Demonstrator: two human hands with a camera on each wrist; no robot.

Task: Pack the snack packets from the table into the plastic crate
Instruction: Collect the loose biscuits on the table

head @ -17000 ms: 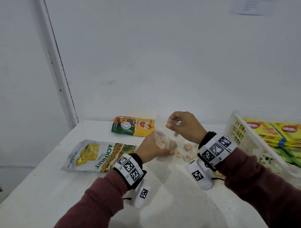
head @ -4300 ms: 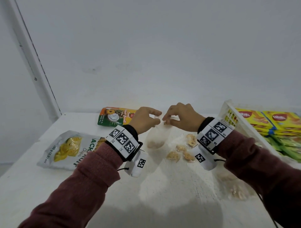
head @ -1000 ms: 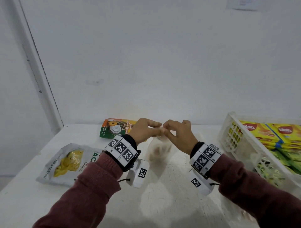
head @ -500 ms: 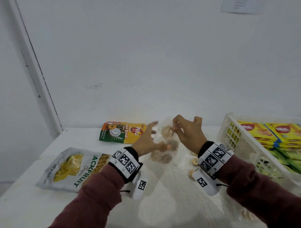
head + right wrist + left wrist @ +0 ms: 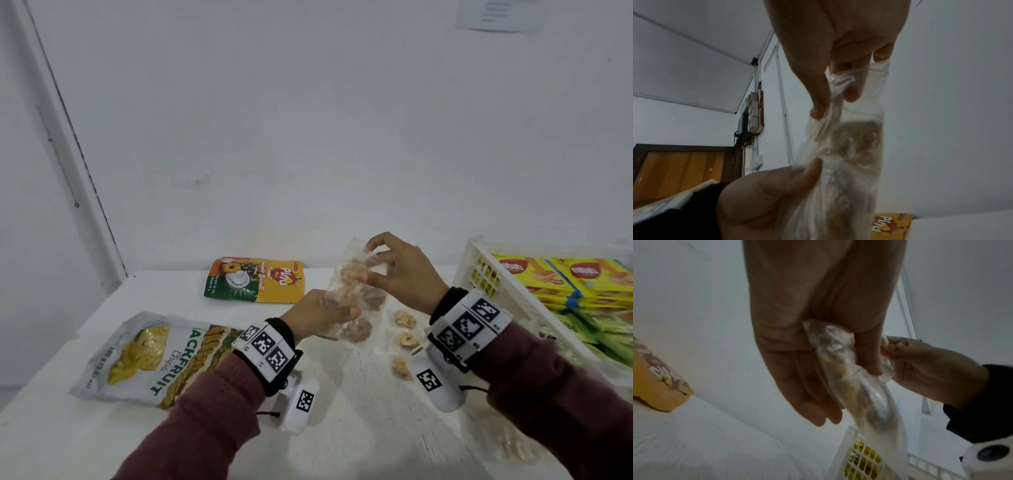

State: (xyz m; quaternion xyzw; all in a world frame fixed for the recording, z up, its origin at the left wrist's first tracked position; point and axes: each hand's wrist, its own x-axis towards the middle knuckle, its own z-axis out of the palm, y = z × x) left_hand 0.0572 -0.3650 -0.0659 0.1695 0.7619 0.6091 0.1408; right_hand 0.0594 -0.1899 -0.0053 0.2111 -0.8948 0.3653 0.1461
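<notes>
A clear plastic bag of brown biscuits (image 5: 352,298) (image 5: 849,369) (image 5: 849,154) is held up over the table between both hands. My left hand (image 5: 322,317) grips its lower part, thumb on the front. My right hand (image 5: 380,263) pinches its top edge with thumb and fingers (image 5: 819,104). The white plastic crate (image 5: 479,270) stands at the right, with yellow and green wafer packs (image 5: 561,277) inside. A jackfruit chips packet (image 5: 161,356) lies at the left, a yellow-green Pino biscuit packet (image 5: 257,281) near the wall.
Loose biscuits in a second clear bag (image 5: 406,339) lie on the white table (image 5: 342,428) under my right wrist. More clear wrapping with biscuits (image 5: 513,448) lies at the front right. A white wall stands right behind the table.
Both hands pinched the bag's top together a second ago. Since then the left hand has dropped to the bag's lower part and the right hand has lifted the top higher.
</notes>
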